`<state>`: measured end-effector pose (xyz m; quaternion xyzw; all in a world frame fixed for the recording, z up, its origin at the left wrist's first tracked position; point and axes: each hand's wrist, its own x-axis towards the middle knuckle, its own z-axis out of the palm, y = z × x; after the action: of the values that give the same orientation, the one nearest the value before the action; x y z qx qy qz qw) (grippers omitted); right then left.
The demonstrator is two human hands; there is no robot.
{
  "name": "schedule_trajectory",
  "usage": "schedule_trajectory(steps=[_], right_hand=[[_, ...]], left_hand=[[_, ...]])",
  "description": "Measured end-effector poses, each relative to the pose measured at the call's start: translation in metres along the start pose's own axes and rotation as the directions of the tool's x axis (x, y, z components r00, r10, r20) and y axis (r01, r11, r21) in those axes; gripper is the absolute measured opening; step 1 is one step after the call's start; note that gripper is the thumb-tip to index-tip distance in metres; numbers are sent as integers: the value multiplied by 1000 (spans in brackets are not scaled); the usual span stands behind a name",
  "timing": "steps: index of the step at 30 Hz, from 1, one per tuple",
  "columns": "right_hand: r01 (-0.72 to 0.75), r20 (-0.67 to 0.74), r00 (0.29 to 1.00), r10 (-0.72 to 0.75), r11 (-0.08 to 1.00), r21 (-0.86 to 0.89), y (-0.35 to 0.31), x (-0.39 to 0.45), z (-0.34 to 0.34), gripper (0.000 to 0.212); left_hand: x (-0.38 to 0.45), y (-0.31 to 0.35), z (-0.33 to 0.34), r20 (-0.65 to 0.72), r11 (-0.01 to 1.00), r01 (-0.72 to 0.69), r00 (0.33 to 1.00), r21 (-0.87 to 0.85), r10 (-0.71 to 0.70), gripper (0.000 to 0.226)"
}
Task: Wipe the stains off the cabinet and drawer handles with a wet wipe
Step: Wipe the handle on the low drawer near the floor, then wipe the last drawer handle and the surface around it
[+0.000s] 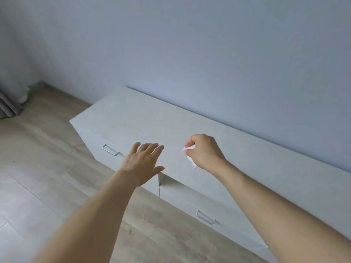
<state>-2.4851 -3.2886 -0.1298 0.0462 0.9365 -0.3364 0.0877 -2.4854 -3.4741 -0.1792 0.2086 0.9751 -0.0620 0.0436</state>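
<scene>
A low, long white cabinet (133,118) stands against the wall. Its front carries a silver handle (110,150) on the left drawer and another silver handle (205,217) on the right drawer. My left hand (141,162) is open with fingers spread, palm down over the cabinet's front edge between the two handles. My right hand (204,151) is above the cabinet top, fist shut on a crumpled white wet wipe (190,154) that sticks out below the fingers. Neither hand touches a handle.
A pale blue-grey wall (209,54) rises behind the cabinet. Light wooden floor (47,177) spreads to the left and front. A grey curtain (7,107) and something white sit in the far left corner.
</scene>
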Motion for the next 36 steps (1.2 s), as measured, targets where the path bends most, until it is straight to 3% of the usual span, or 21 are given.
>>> schedule_trajectory(steps=[5, 10, 17, 28, 31, 36], right_hand=[[76, -43, 996, -76, 997, 9, -111, 17, -19, 8], [80, -23, 997, -80, 997, 21, -164, 41, -1, 7], [68, 12, 998, -68, 996, 52, -194, 113, 46, 8], [-52, 117, 992, 44, 997, 59, -208, 228, 135, 7], [-111, 90, 990, 105, 992, 66, -216, 245, 150, 7], [-220, 17, 975, 220, 970, 108, -236, 262, 197, 6]], left_hand=[[-14, -83, -69, -36, 999, 39, 999, 27, -38, 64], [-16, -142, -81, 8, 996, 83, 996, 29, -83, 64], [22, -206, -52, 74, 997, 64, 995, 51, -67, 62], [102, -301, 35, 287, 996, 0, 958, 89, -25, 60], [113, -326, 47, 334, 997, -49, 942, 66, 24, 58], [137, -395, 56, 301, 993, -96, 951, 71, 70, 55]])
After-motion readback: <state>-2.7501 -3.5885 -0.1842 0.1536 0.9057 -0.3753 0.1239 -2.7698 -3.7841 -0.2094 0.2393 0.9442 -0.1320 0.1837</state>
